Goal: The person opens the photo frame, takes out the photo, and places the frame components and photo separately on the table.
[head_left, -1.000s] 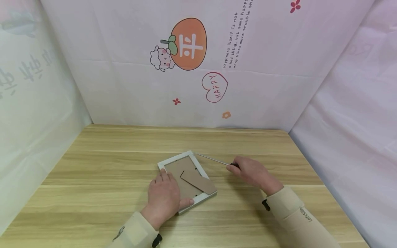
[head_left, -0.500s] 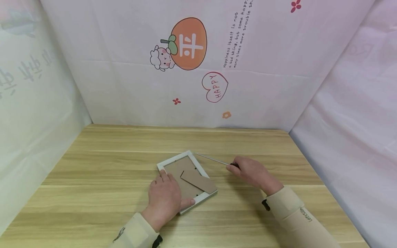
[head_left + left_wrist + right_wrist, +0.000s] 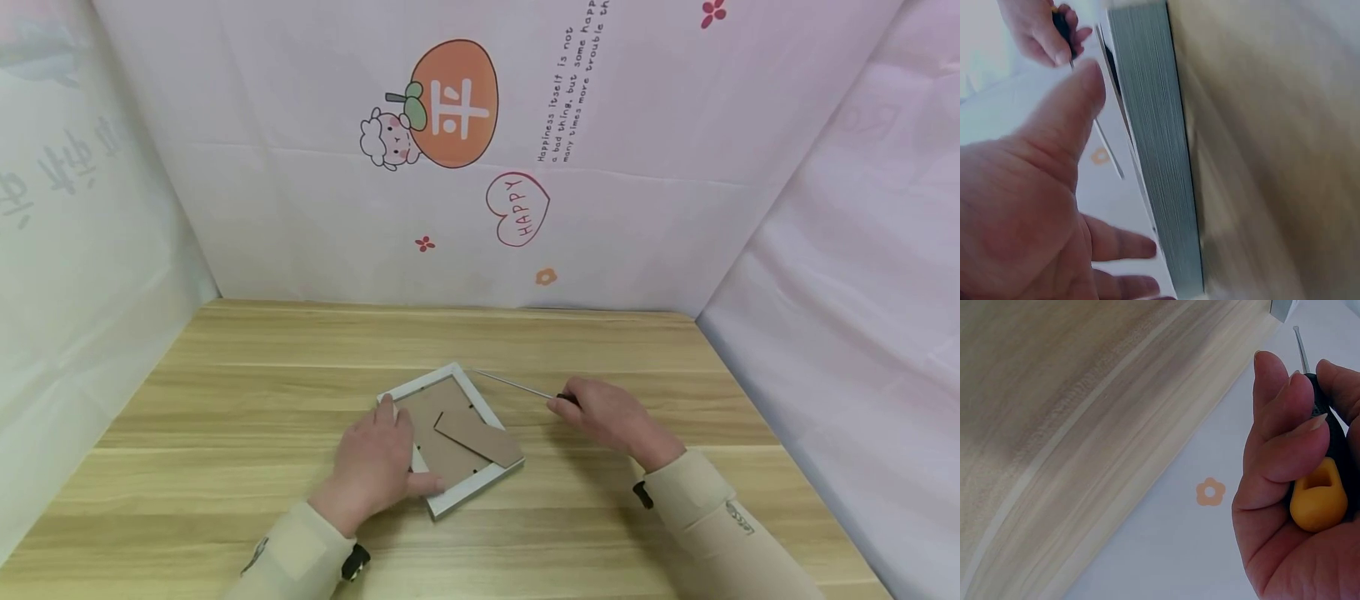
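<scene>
A picture frame (image 3: 474,487) with a white rim lies back side up on the table, set at a slant. Its brown backing board carries a folded stand (image 3: 483,439). My left hand (image 3: 375,458) is at the frame's left edge, fingers and thumb spread and fairly straight. In the left wrist view, the thumb stands off the frame's grey side; whether the fingertips touch the rim is hard to tell. My right hand (image 3: 607,417) grips a screwdriver (image 3: 1319,500) by its black and yellow handle. The thin metal shaft points left, its tip just off the frame's far corner.
The wood-grain table (image 3: 225,433) is enclosed by white printed cloth at the back (image 3: 300,208) and on both sides. An orange flower print (image 3: 1210,492) on the back cloth shows in the right wrist view.
My left hand has shifted left, from lying over the backing board to the frame's left edge, uncovering the near-left rim. The frame has barely moved; the right hand and screwdriver stay in place.
</scene>
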`<act>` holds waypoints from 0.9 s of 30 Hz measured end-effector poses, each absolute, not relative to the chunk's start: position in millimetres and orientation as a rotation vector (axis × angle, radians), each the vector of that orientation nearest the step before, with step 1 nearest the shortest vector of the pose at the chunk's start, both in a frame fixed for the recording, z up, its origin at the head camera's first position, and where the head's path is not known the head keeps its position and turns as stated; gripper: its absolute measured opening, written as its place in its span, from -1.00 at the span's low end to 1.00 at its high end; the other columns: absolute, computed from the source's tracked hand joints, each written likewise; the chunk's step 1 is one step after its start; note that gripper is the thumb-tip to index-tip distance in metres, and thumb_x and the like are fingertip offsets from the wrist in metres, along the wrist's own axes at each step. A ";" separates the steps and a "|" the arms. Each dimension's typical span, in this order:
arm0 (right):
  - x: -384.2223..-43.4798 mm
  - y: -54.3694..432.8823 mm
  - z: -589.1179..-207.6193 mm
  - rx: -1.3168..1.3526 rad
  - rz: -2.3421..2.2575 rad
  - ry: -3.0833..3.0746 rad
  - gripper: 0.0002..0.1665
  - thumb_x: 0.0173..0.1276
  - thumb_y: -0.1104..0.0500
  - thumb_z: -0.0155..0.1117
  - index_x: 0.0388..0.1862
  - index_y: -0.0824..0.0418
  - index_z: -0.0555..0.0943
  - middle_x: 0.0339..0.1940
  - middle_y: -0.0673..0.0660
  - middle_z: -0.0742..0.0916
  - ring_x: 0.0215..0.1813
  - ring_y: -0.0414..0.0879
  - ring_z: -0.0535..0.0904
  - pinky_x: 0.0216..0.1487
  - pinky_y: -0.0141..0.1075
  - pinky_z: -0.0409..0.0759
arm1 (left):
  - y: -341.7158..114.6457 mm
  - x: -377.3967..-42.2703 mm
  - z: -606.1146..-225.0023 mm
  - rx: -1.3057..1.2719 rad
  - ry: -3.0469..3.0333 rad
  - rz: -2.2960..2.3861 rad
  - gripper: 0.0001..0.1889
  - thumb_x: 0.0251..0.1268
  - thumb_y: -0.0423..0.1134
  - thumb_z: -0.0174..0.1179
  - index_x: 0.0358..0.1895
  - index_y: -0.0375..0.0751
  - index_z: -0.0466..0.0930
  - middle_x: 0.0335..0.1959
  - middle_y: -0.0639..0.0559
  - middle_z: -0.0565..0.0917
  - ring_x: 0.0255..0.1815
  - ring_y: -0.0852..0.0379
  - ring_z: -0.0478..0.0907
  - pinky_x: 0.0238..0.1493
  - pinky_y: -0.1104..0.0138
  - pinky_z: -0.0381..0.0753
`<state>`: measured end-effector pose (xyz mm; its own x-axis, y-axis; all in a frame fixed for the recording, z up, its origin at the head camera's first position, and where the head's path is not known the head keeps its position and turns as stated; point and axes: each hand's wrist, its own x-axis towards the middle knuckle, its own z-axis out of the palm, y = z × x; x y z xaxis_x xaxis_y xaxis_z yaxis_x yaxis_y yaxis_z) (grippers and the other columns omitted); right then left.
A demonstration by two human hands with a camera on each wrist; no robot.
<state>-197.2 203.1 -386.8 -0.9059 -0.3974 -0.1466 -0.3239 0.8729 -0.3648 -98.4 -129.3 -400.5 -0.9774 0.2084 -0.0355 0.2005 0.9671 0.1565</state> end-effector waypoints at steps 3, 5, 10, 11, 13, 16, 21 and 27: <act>-197.5 203.3 -387.1 -0.546 -0.497 2.829 -0.60 0.61 -0.17 0.14 -0.29 0.08 0.60 -0.48 -0.02 0.56 -0.44 -0.15 0.42 -0.38 -0.27 0.40 | -137.3 -103.5 -401.0 0.384 3.028 0.314 0.24 -0.09 0.46 0.48 0.45 -0.52 0.36 0.51 -0.61 0.25 0.50 -0.48 0.32 0.43 -0.23 0.41; -197.8 203.3 -387.3 -0.541 -0.496 2.831 -0.61 0.61 -0.17 0.15 -0.29 0.07 0.60 -0.48 -0.03 0.56 -0.44 -0.15 0.42 -0.37 -0.27 0.41 | -141.3 -107.3 -402.7 0.421 3.008 0.336 0.25 -0.10 0.45 0.50 0.49 -0.49 0.32 0.53 -0.60 0.22 0.52 -0.48 0.28 0.44 -0.25 0.38; -198.0 203.5 -387.4 -0.535 -0.494 2.830 -0.63 0.60 -0.17 0.16 -0.28 0.06 0.60 -0.48 -0.04 0.57 -0.43 -0.15 0.44 -0.37 -0.28 0.42 | -146.8 -113.9 -406.0 0.474 2.973 0.352 0.29 -0.16 0.46 0.52 0.53 -0.41 0.30 0.56 -0.56 0.18 0.54 -0.50 0.23 0.44 -0.27 0.38; -197.9 203.5 -387.5 -0.536 -0.496 2.829 -0.63 0.60 -0.17 0.16 -0.28 0.06 0.60 -0.48 -0.04 0.57 -0.43 -0.15 0.43 -0.37 -0.28 0.42 | -147.5 -114.8 -406.5 0.476 2.966 0.356 0.29 -0.17 0.46 0.53 0.54 -0.40 0.30 0.57 -0.56 0.18 0.54 -0.50 0.23 0.44 -0.27 0.37; -197.7 203.3 -387.2 -0.535 -0.501 2.825 -0.63 0.60 -0.17 0.17 -0.27 0.06 0.60 -0.47 -0.04 0.57 -0.43 -0.15 0.44 -0.37 -0.27 0.42 | -148.6 -116.0 -406.9 0.468 2.948 0.353 0.31 -0.18 0.46 0.53 0.55 -0.39 0.28 0.59 -0.54 0.15 0.56 -0.50 0.19 0.47 -0.27 0.33; -197.5 202.8 -386.5 -0.542 -0.498 2.821 -0.63 0.60 -0.16 0.16 -0.27 0.07 0.61 -0.47 -0.04 0.58 -0.43 -0.15 0.43 -0.37 -0.27 0.43 | -149.7 -116.8 -406.9 0.458 2.931 0.343 0.32 -0.18 0.48 0.52 0.55 -0.41 0.28 0.60 -0.52 0.13 0.58 -0.48 0.16 0.50 -0.27 0.29; -197.1 202.0 -386.7 -0.542 -0.505 2.818 -0.62 0.60 -0.18 0.16 -0.28 0.07 0.60 -0.47 -0.04 0.57 -0.43 -0.15 0.43 -0.36 -0.27 0.42 | -150.2 -116.4 -407.6 0.452 2.925 0.333 0.34 -0.18 0.50 0.50 0.53 -0.47 0.27 0.61 -0.51 0.14 0.59 -0.48 0.14 0.51 -0.27 0.27; -196.7 202.8 -389.4 -0.549 -0.503 2.822 -0.63 0.60 -0.16 0.16 -0.29 0.06 0.59 -0.49 -0.04 0.56 -0.44 -0.15 0.42 -0.38 -0.27 0.42 | -149.6 -115.0 -407.9 0.447 2.937 0.320 0.34 -0.18 0.52 0.48 0.53 -0.46 0.28 0.61 -0.50 0.15 0.59 -0.48 0.16 0.49 -0.28 0.28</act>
<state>-196.7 202.8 -389.4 -0.9054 -0.3975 -0.1493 -0.3214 0.8713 -0.3709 -115.0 -149.6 -407.9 -0.9436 0.3088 -0.1190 0.2760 0.9327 0.2320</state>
